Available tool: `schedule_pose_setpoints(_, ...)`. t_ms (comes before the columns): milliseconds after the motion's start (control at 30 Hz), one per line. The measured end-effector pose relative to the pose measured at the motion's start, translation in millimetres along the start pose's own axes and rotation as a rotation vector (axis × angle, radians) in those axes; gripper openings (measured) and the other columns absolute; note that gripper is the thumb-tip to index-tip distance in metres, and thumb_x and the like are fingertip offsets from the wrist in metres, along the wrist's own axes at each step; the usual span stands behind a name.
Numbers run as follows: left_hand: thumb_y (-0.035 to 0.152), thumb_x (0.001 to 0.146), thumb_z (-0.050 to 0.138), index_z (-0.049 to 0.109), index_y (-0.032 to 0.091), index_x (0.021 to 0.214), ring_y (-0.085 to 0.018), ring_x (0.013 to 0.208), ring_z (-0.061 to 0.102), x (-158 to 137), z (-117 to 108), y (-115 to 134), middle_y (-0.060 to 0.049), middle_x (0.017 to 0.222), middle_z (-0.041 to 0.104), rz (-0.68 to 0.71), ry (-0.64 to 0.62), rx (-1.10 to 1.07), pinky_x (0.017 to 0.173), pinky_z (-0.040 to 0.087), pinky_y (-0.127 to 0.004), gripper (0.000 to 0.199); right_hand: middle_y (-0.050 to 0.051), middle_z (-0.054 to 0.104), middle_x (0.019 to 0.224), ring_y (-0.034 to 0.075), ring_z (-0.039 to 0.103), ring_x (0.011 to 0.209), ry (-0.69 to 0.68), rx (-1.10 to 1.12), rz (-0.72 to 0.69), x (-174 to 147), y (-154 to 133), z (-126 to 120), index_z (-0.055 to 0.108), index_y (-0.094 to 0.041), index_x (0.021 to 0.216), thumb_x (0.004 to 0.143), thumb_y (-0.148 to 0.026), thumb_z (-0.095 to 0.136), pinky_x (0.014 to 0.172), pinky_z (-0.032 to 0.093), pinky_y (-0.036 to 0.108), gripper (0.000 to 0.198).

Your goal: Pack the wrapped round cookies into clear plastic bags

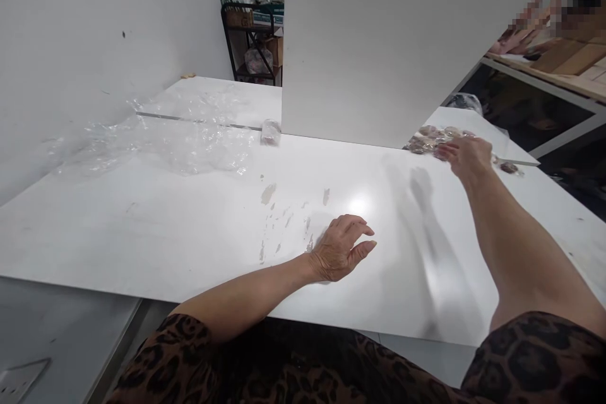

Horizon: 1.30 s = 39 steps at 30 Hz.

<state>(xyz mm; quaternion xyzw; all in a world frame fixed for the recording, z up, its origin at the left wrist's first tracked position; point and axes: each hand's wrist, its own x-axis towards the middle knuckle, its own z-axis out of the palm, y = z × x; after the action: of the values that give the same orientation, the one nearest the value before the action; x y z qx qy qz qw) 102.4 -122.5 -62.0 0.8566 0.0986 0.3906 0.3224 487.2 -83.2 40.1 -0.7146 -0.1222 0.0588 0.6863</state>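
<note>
My left hand (pixel 341 247) rests on the white table (pixel 218 227) near its front edge, fingers loosely bent, thumb apart, with nothing between them. At the far right my right hand (pixel 468 154) reaches to a pile of small wrapped pieces (pixel 433 137), brownish and pale in clear plastic. Its fingertips are blurred against the pile, and whether they grip a piece is unclear. One more dark wrapped piece (pixel 509 168) lies just right of that wrist. A single small clear packet (pixel 271 132) sits at the table's back, left of the upright panel.
Crumpled clear plastic bags (pixel 189 139) spread over the back left of the table. A tall white panel (pixel 369 44) stands behind it. Beyond are a black shelf (pixel 250 28) with boxes and, at right, a bench (pixel 568 85) with cardboard and a person partly in view.
</note>
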Motion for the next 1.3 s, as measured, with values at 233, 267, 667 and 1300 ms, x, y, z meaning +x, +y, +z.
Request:
schedule_pose_setpoints(233,0.044,0.109,0.039,0.068,0.015,0.105,-0.022,0.103,0.066,4,6,-2,-0.013,0.106,0.072,0.023,-0.115,-0.016,0.094,0.056,-0.041,0.041,0.002,0.068,0.07,0.009,0.059,0.051,-0.476,-0.068,-0.052,-102,11,33,0.067,-0.016,0.085,0.086,-0.008,0.063,0.056,0.045,0.024,0.009)
schedule_pose_setpoints(267,0.043,0.109,0.04,0.069,0.014,0.102,-0.021,0.098,0.066,6,7,-3,-0.012,0.102,0.072,0.033,-0.154,-0.015,0.092,0.056,-0.039,0.041,0.002,0.069,0.071,0.009,0.06,0.052,-0.551,-0.078,-0.083,-112,11,43,0.069,-0.016,0.085,0.086,-0.013,0.067,0.056,0.047,0.024,0.003)
schedule_pose_setpoints(667,0.042,0.108,0.043,0.073,0.015,0.11,-0.025,0.103,0.067,12,3,5,-0.013,0.116,0.072,0.063,-0.448,0.197,0.092,0.052,-0.039,0.04,0.021,0.068,0.122,0.034,0.066,0.111,-0.972,-0.793,-0.698,-222,3,256,0.064,-0.014,0.118,0.091,-0.038,0.066,0.101,0.051,0.05,0.036)
schedule_pose_setpoints(1300,0.036,0.108,0.043,0.075,0.02,0.113,-0.023,0.116,0.064,17,-12,5,-0.012,0.125,0.071,0.164,-0.049,0.249,0.097,0.046,-0.04,0.036,-0.002,0.064,0.069,0.011,0.059,0.062,-0.83,0.328,0.046,-213,-13,90,0.065,-0.021,0.073,0.072,-0.025,0.083,0.056,0.053,0.024,0.019)
